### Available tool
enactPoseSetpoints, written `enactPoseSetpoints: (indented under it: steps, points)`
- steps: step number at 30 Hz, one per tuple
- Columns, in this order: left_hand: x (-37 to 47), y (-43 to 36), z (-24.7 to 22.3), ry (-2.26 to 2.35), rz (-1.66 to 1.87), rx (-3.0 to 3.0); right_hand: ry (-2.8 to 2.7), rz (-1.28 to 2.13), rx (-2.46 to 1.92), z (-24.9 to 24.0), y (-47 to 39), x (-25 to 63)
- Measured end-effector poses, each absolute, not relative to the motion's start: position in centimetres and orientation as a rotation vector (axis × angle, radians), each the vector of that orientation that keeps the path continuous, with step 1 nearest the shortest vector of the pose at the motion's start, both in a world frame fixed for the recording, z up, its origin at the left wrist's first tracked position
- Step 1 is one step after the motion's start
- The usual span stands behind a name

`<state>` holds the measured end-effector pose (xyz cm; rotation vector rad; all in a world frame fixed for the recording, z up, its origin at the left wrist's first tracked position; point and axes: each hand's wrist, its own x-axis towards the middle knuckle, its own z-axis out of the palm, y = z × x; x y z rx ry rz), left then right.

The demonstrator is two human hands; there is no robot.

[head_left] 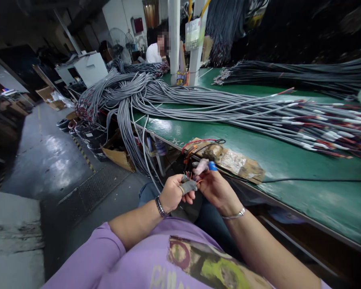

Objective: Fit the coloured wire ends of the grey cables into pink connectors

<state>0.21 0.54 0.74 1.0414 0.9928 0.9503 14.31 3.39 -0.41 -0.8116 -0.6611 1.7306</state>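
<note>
My left hand [177, 192] is closed around the end of a grey cable [149, 160], with thin coloured wires [187, 176] fanning out above its covered thumb. Close against it, my right hand [213, 182] pinches at the same wires, and an orange-red strand shows between the two hands. Some fingertips of both hands wear coverings, one of them blue on the right. Just beyond the hands, a taped board [233, 160] lies at the edge of the green table [291, 188], with red and black leads at its left end.
A long bundle of grey cables [198, 106] stretches over the table, its stripped ends at the right. Black cables [297, 74] lie behind. White posts [174, 44] rise from the table. A person [155, 52] sits beyond. An open cardboard box [117, 154] stands on the floor at the left.
</note>
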Motion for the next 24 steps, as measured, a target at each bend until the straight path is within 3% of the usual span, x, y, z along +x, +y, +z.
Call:
enactPoseSetpoints:
  steps: [15,24]
  points:
    - [1.3,1.2,1.2,1.001,1.066,0.951,-0.684,1.579,-0.788,-2.1,3.9,14.0]
    - [1.5,1.4,0.8,0.987,1.068,0.943,-0.616,1.738,-0.667,-2.5,5.0,14.2]
